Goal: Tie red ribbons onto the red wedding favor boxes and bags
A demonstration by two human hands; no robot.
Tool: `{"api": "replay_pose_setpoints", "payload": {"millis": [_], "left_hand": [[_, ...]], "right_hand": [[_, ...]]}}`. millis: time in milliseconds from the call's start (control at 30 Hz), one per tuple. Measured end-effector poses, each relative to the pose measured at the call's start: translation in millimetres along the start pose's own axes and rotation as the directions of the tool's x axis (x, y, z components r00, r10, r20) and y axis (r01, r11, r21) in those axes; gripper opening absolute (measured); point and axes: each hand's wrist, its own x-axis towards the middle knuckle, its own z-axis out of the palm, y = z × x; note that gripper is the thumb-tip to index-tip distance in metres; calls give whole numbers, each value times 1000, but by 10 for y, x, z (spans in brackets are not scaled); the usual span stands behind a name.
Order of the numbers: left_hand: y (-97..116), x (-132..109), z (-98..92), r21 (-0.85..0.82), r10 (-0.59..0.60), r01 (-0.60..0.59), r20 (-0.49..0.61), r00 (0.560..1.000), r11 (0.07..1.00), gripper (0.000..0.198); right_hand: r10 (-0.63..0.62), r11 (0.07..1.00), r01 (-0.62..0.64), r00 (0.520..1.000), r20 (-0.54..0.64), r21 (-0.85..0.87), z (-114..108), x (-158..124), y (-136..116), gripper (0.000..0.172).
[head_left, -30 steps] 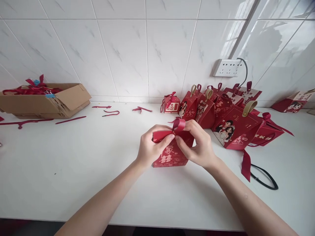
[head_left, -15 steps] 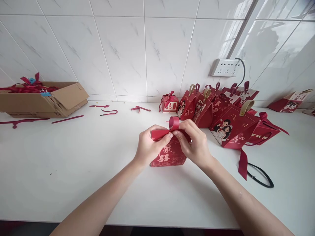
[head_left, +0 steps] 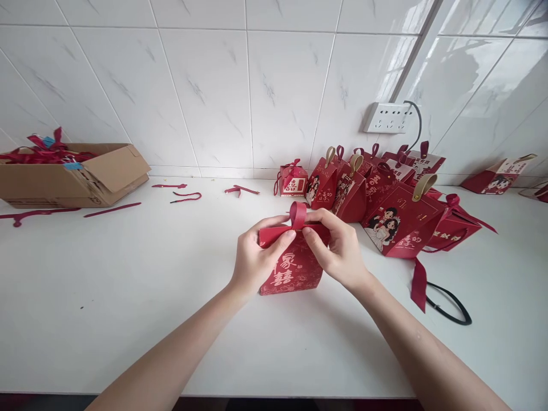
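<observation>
A red gift box (head_left: 295, 268) with pale lettering stands upright on the white table, in the middle of the view. A red ribbon loop (head_left: 298, 214) rises from its top edge. My left hand (head_left: 261, 248) grips the top edge left of the loop, its thumb pressed on the front. On the other side of the loop, my right hand (head_left: 336, 245) pinches the same edge, thumb in front and fingers behind. The fingers behind the box are partly hidden.
Several finished-looking red boxes (head_left: 405, 220) stand at the right. A cardboard box (head_left: 55, 182) of red ribbons sits at the far left. Ribbon scraps (head_left: 242, 189) lie near the wall, and a black loop (head_left: 449, 302) lies right of my right arm.
My right thumb and fingers have shifted from the base of the ribbon loop to the box's top edge. The top edge now looks straighter, and the view has turned slightly.
</observation>
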Motion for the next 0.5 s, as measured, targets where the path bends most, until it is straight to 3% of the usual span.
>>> {"api": "replay_pose_setpoints", "payload": {"millis": [67,233,500], "left_hand": [[18,-7,6,-1,-4,4,-3,1000,1000,16],[58,1,-5,-12,-21,21,25,999,1000,9],[96,-32,-18,58,9,-8,-18,1000,998,13]], "right_hand": [[-3,1000,3,1000,1,13,6,1,2,12],[17,966,-1,998,-62,257,55,-8,-4,49],[-39,970,66,992,-119,232,96,-65,-23,51]]}}
